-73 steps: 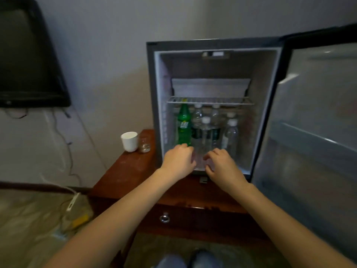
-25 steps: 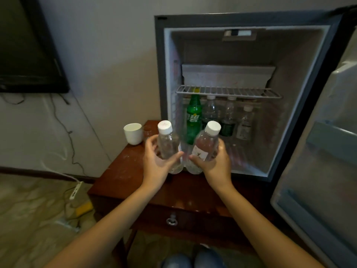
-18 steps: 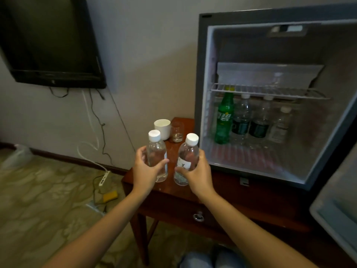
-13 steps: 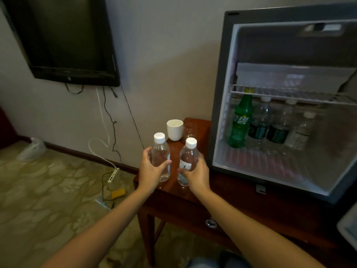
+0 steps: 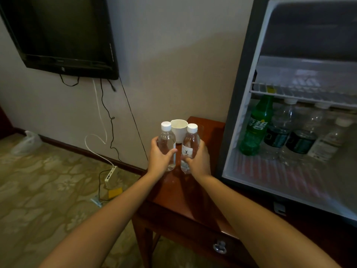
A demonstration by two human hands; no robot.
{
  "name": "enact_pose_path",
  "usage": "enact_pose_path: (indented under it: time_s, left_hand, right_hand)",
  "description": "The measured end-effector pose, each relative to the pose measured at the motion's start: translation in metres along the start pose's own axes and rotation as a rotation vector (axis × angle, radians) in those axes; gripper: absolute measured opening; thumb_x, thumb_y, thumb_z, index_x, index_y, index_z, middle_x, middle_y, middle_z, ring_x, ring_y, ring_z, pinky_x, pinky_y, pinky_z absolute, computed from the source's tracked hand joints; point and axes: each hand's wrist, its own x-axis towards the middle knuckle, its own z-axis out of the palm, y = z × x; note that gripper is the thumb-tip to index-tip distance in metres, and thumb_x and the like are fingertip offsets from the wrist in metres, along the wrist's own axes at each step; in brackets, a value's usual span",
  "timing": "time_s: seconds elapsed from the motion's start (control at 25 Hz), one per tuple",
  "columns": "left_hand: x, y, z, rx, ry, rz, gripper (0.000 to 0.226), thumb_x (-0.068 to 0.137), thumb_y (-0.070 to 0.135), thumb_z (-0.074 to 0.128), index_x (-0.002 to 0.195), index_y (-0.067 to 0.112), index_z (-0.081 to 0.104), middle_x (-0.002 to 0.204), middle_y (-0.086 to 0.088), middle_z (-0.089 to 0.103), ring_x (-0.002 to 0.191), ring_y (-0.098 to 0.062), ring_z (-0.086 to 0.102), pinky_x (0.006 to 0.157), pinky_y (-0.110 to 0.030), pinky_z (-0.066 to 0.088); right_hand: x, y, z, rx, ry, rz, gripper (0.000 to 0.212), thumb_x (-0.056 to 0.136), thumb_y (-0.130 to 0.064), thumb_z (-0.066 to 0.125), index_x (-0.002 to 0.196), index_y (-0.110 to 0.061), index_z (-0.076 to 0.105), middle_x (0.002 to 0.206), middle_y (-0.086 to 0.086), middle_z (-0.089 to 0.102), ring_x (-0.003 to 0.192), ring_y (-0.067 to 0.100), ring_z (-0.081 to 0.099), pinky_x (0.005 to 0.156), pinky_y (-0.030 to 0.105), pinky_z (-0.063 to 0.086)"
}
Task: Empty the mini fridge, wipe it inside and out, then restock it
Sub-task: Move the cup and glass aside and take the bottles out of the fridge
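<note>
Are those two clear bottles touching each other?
Apart. The head view shows a dark gap between the left bottle and the right bottle, from caps to bases.

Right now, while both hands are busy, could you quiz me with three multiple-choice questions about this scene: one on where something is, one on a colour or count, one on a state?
1. Where does the white cup stand?
A. On the wooden table, behind the two held bottles
B. Inside the fridge
C. On the carpet

2. What colour are the caps of the two held bottles?
A. Green
B. White
C. Black

3. How is the mini fridge at this moment?
A. Shut
B. Open and empty
C. Open with bottles inside

Answers:
1 A: the cup sits on the wooden table beyond the bottles.
2 B: the left bottle in the left hand and the right bottle in the right hand both have white caps.
3 C: the inside shows, with a green soda bottle and clear bottles under the wire shelf.
</note>
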Motion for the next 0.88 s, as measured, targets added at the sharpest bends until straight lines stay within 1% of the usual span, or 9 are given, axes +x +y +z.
enact_pose_path:
  time_s: [0.12, 0.2, 0.28, 0.36, 0.44, 0.56, 0.68, 0.8, 0.88]
  left_hand:
    - [0.021, -0.003, 0.009, 0.027, -0.006, -0.009, 0.074, 0.077, 0.021, 0.077, 0.136, 0.014, 0.033, 0.129, -0.002, 0.053, 0.116, -0.012, 0.049, 0.095, -0.027, 0.04]
    - [0.031, -0.005, 0.015, 0.048, -0.007, 0.005, 0.074, 0.078, 0.022, 0.076, 0.136, 0.014, 0.032, 0.129, -0.003, 0.053, 0.115, -0.012, 0.049, 0.094, -0.027, 0.041]
    - [0.04, -0.008, 0.019, 0.063, -0.004, 0.002, 0.073, 0.078, 0.024, 0.076, 0.135, 0.013, 0.032, 0.129, -0.005, 0.053, 0.116, -0.015, 0.05, 0.096, -0.03, 0.043]
    - [0.047, -0.009, 0.023, 0.073, -0.004, 0.008, 0.072, 0.078, 0.024, 0.076, 0.135, 0.013, 0.033, 0.127, -0.006, 0.054, 0.115, -0.019, 0.053, 0.094, -0.031, 0.045]
    - [0.053, -0.007, 0.027, 0.08, -0.01, 0.014, 0.071, 0.079, 0.024, 0.076, 0.134, 0.012, 0.033, 0.126, -0.006, 0.055, 0.113, -0.019, 0.054, 0.089, -0.027, 0.044]
    - [0.059, -0.006, 0.032, 0.076, -0.009, 0.002, 0.07, 0.079, 0.022, 0.075, 0.134, 0.011, 0.033, 0.126, -0.007, 0.054, 0.113, -0.02, 0.055, 0.085, -0.024, 0.042]
    - [0.061, -0.007, 0.036, 0.08, 0.0, 0.006, 0.07, 0.079, 0.021, 0.075, 0.134, 0.01, 0.033, 0.127, -0.008, 0.054, 0.115, -0.022, 0.054, 0.088, -0.026, 0.044]
    - [0.065, -0.009, 0.04, 0.081, 0.014, -0.013, 0.072, 0.079, 0.022, 0.076, 0.135, 0.011, 0.032, 0.131, -0.009, 0.052, 0.118, -0.023, 0.052, 0.093, -0.03, 0.045]
    - [0.066, -0.011, 0.042, 0.078, 0.019, -0.016, 0.073, 0.078, 0.022, 0.076, 0.135, 0.012, 0.032, 0.131, -0.007, 0.051, 0.118, -0.022, 0.051, 0.09, -0.027, 0.043]
  right_hand:
    - [0.022, 0.002, 0.005, -0.046, 0.02, 0.019, 0.072, 0.078, -0.01, 0.076, 0.137, -0.015, 0.036, 0.137, 0.008, 0.041, 0.13, 0.024, 0.044, 0.103, 0.033, 0.041]
    - [0.037, 0.003, 0.008, -0.06, 0.024, 0.045, 0.073, 0.079, -0.009, 0.075, 0.139, -0.014, 0.035, 0.14, 0.008, 0.037, 0.131, 0.025, 0.042, 0.104, 0.034, 0.04]
    - [0.05, 0.003, 0.011, -0.063, 0.022, 0.068, 0.074, 0.08, -0.008, 0.073, 0.141, -0.014, 0.032, 0.142, 0.008, 0.034, 0.132, 0.026, 0.041, 0.104, 0.035, 0.04]
    - [0.059, 0.004, 0.012, -0.079, 0.02, 0.08, 0.076, 0.08, -0.008, 0.073, 0.143, -0.013, 0.029, 0.141, 0.01, 0.034, 0.132, 0.025, 0.04, 0.105, 0.035, 0.039]
    - [0.066, 0.009, 0.012, -0.132, 0.018, 0.065, 0.078, 0.079, -0.013, 0.075, 0.142, -0.01, 0.028, 0.139, 0.016, 0.036, 0.13, 0.031, 0.04, 0.106, 0.04, 0.039]
    - [0.071, 0.018, 0.015, -0.155, 0.041, 0.052, 0.08, 0.078, -0.018, 0.075, 0.141, -0.005, 0.028, 0.138, 0.026, 0.036, 0.125, 0.042, 0.039, 0.104, 0.049, 0.037]
    - [0.072, 0.02, 0.021, -0.158, 0.065, 0.045, 0.08, 0.078, -0.018, 0.074, 0.142, -0.006, 0.027, 0.139, 0.028, 0.034, 0.125, 0.044, 0.037, 0.104, 0.053, 0.036]
    - [0.075, 0.024, 0.023, -0.178, 0.062, 0.018, 0.078, 0.078, -0.02, 0.073, 0.14, -0.007, 0.028, 0.137, 0.026, 0.035, 0.124, 0.043, 0.039, 0.102, 0.053, 0.038]
    - [0.076, 0.023, 0.021, -0.157, 0.073, 0.018, 0.076, 0.078, -0.02, 0.073, 0.14, -0.008, 0.029, 0.137, 0.025, 0.036, 0.123, 0.042, 0.04, 0.101, 0.052, 0.039]
